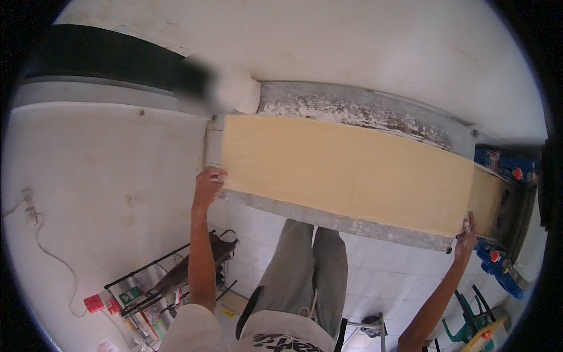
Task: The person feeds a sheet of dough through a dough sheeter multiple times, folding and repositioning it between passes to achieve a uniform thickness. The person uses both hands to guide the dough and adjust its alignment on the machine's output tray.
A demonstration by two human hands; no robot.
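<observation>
A long sheet of pale yellow dough [346,170] lies across a narrow, flour-dusted metal table [328,220]. At its left end, my left hand [209,185] is closed, with curled, floury fingers at the dough's edge. My right hand [467,236] is by the near edge at the right end, its fingers stretched upward against the dough and holding nothing I can see. Just past that hand the sheet steps down and continues onto a dark metal part of a machine with blue housings [501,264].
Loose flour coats the table's far strip [363,115]. A white rounded thing [249,91], partly blurred, stands at the far left corner. A black rack [170,270] with boxes sits low on the left. A green chair [469,317] is at the lower right. White walls run behind and left.
</observation>
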